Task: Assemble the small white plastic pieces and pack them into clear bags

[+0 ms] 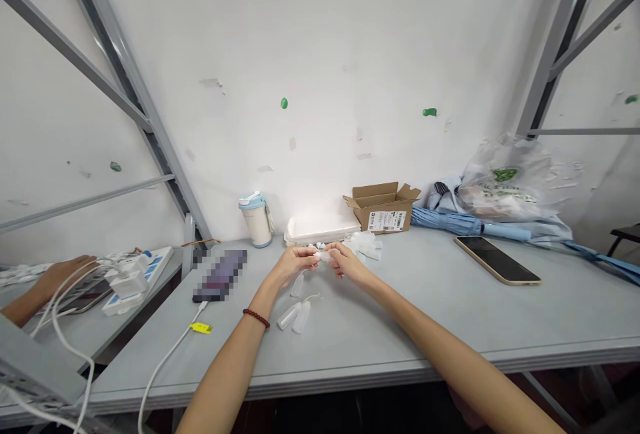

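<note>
My left hand (293, 265) and my right hand (346, 261) meet over the grey table (430, 327), fingers pinched together on a small white plastic piece (323, 256) held between them. A red bead bracelet (256, 318) circles my left wrist. Below the hands lie several small white plastic bottles (295, 317) on the table. A pile of similar clear plastic pieces (367, 244) sits just behind my right hand.
A white tray (320, 229), a cup with a blue lid (256, 219) and an open cardboard box (384, 207) stand by the wall. A phone (497, 259) and blue umbrella (465, 224) lie right. Another person's hand (60, 274) rests by a power strip (137, 277) at left.
</note>
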`<state>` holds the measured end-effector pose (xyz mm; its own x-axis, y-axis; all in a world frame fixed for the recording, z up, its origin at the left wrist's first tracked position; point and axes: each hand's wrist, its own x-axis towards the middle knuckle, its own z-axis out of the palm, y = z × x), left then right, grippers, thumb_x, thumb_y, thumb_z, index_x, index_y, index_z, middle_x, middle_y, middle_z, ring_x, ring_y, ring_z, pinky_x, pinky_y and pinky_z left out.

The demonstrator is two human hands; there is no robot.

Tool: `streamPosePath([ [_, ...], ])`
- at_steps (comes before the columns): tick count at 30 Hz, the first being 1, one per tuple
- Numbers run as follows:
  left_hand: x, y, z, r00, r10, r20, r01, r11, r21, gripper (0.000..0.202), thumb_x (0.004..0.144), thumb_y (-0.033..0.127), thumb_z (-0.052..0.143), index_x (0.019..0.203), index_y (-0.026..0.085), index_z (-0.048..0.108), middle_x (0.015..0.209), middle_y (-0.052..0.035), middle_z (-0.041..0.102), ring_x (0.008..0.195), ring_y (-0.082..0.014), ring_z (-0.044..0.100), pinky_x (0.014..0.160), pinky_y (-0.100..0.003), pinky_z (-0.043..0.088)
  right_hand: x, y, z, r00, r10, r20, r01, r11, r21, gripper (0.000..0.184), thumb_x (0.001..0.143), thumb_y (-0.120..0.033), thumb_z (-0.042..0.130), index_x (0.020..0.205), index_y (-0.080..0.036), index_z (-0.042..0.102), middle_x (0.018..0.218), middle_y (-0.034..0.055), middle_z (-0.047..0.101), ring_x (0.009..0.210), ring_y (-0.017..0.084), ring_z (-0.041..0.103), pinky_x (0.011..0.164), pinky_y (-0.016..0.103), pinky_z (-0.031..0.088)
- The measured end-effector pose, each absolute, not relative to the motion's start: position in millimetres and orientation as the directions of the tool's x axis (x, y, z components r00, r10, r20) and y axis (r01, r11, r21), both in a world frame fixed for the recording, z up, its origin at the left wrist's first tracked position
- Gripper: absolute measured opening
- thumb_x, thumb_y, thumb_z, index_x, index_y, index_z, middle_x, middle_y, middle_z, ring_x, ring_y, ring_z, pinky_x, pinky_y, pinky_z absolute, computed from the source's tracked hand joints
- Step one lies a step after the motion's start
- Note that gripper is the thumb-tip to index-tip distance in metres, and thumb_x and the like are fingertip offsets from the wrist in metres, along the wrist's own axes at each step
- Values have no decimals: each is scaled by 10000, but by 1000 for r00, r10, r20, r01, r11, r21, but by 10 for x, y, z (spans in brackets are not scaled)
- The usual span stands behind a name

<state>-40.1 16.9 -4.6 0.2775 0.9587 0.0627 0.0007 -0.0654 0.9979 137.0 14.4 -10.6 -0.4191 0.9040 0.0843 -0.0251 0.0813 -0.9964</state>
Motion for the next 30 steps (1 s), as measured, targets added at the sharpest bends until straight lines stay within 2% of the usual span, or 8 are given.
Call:
streamPosePath([
  [4, -389, 156, -39, 279, 959, 52, 37, -65, 997, 312, 585, 373, 793, 732, 112, 705, 669, -44, 635, 613, -117, 550, 597, -250, 437, 1360, 125, -78, -404, 913, 61, -16, 59, -998, 127, 812, -288, 392, 895, -207, 444, 521, -101, 283, 421, 73, 273, 415, 190, 275],
  [7, -374, 144, -39, 283, 959, -15, 84, -9, 996, 381, 656, 480, 720, 633, 106, 647, 566, -35, 587, 513, -108, 524, 520, -245, 421, 1354, 98, -67, -423, 902, 88, -39, 79, -996, 128, 806, -289, 416, 901, -209, 449, 521, -102, 270, 429, 72, 277, 415, 187, 269],
  [10, -373, 142, -46, 293, 955, -52, 104, 22, 994, 422, 696, 521, 669, 619, 109, 624, 525, -17, 551, 453, -93, 486, 479, -241, 397, 1360, 77, -54, -432, 898, 84, -58, 65, -996, 128, 798, -297, 428, 895, -215, 445, 514, -106, 255, 431, 72, 273, 420, 186, 267],
  [15, -394, 150, -30, 320, 946, 60, 49, -80, 996, 325, 618, 389, 774, 758, 107, 698, 669, -30, 615, 570, -92, 518, 563, -237, 420, 1387, 73, -25, -420, 907, 21, -81, -15, -997, 134, 787, -303, 432, 892, -219, 434, 505, -108, 284, 435, 69, 262, 438, 190, 276],
  [19, -386, 130, 4, 317, 944, 91, -4, -95, 996, 387, 544, 317, 824, 861, 125, 712, 724, -32, 637, 635, -109, 539, 605, -246, 437, 1394, 89, -41, -425, 905, 4, -127, -56, -990, 151, 767, -322, 457, 877, -225, 420, 499, -114, 318, 410, 54, 238, 443, 192, 265],
  [23, -360, 118, 6, 327, 944, 31, -3, -32, 999, 426, 628, 424, 768, 918, 123, 687, 792, -63, 656, 664, -130, 583, 621, -261, 460, 1375, 121, -86, -429, 903, 24, -145, -43, -989, 187, 755, -362, 481, 864, -226, 411, 490, -118, 328, 407, 51, 247, 443, 192, 257],
  [26, -344, 131, -18, 259, 966, -14, 59, -1, 998, 461, 706, 556, 651, 792, 104, 659, 722, -70, 638, 584, -123, 571, 550, -255, 449, 1359, 137, -101, -432, 901, 25, -147, -43, -988, 223, 740, -382, 502, 873, -230, 406, 482, -126, 316, 404, 50, 240, 443, 192, 256],
  [30, -340, 146, -30, 239, 971, 4, 143, -40, 989, 485, 705, 588, 626, 645, 108, 603, 615, -38, 585, 509, -103, 523, 490, -239, 408, 1352, 132, -94, -429, 903, 11, -145, -57, -988, 254, 724, -398, 519, 880, -235, 402, 480, -128, 325, 402, 49, 232, 440, 193, 256],
])
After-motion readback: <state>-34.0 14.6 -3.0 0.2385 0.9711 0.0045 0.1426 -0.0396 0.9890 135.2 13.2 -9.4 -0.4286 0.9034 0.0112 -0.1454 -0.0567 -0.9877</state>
